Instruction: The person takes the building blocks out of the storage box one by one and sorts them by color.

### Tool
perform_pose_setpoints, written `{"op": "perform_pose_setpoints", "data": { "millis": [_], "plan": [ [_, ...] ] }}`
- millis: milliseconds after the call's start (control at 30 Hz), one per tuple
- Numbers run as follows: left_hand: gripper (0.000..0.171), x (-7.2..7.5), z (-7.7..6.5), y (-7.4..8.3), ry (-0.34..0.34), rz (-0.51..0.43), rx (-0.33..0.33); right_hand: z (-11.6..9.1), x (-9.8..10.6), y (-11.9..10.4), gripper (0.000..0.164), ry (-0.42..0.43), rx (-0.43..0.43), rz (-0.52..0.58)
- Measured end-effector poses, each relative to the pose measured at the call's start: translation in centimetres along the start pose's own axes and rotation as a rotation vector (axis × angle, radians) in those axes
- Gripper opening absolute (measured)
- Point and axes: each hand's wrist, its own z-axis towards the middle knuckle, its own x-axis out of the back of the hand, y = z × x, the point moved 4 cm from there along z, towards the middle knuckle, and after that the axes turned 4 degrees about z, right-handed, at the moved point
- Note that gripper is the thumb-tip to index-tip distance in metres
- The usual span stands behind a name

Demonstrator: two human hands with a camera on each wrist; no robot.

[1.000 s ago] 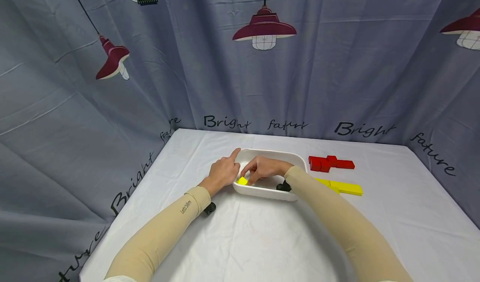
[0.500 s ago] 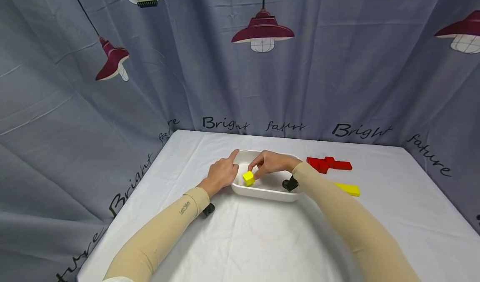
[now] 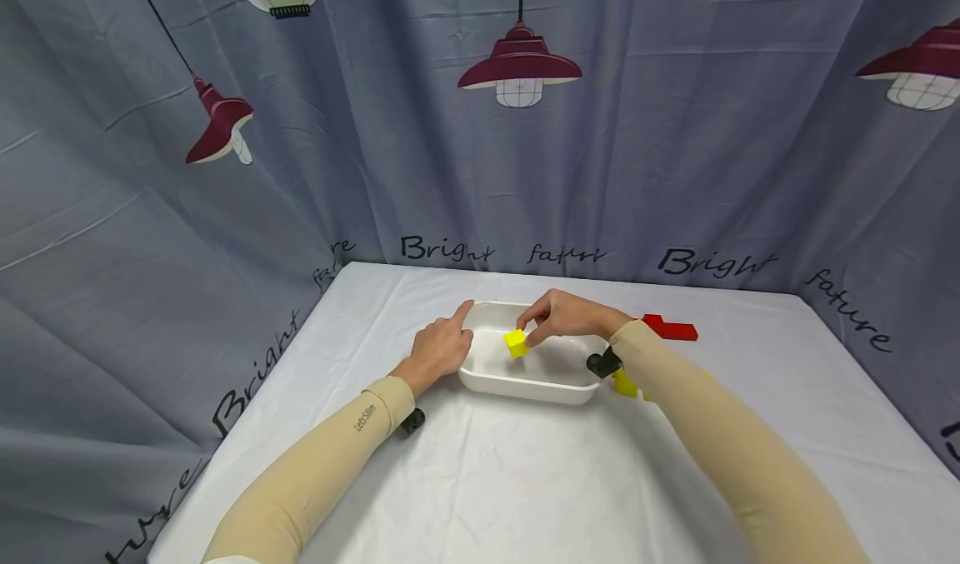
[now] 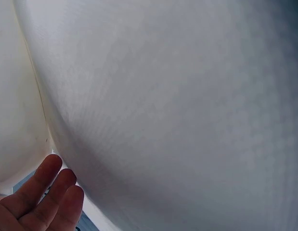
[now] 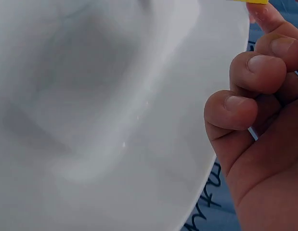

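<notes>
A white rectangular tray (image 3: pixel 525 389) with rounded corners stands on the table. Over its inside, my right hand (image 3: pixel 566 314) pinches a yellow cube-shaped block (image 3: pixel 517 343) between thumb and index finger. Only an edge of the yellow block (image 5: pixel 259 1) shows at the top of the right wrist view, where the other fingers curl loosely. My left hand (image 3: pixel 435 347) rests against the tray's left end, index finger straight toward the far corner and thumb at the rim. Three fairly straight fingers of the left hand (image 4: pixel 40 204) lie beside the tray's wall (image 4: pixel 16 96) in the left wrist view.
Red blocks (image 3: pixel 675 331) lie right of the tray, partly behind the right arm. Nearer, yellow blocks (image 3: pixel 626 383) are mostly hidden by the right sleeve (image 3: pixel 697 414). A white cloth (image 3: pixel 480 481) covers the table. A grey printed curtain (image 3: pixel 420 156) hangs behind.
My right hand has lifted the yellow block from the tray's left end and carried it rightward, toward the tray's middle. My left hand keeps its place at the tray's left end.
</notes>
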Motion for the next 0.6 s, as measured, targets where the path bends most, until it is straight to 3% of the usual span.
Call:
{"op": "perform_pose_setpoints", "data": {
  "millis": [600],
  "plan": [
    [0.057,-0.1,0.0,-0.2,-0.004,-0.025,-0.008,-5.9,2.8,1.3,0.03,0.119,-0.01,-0.048]
  ]
}}
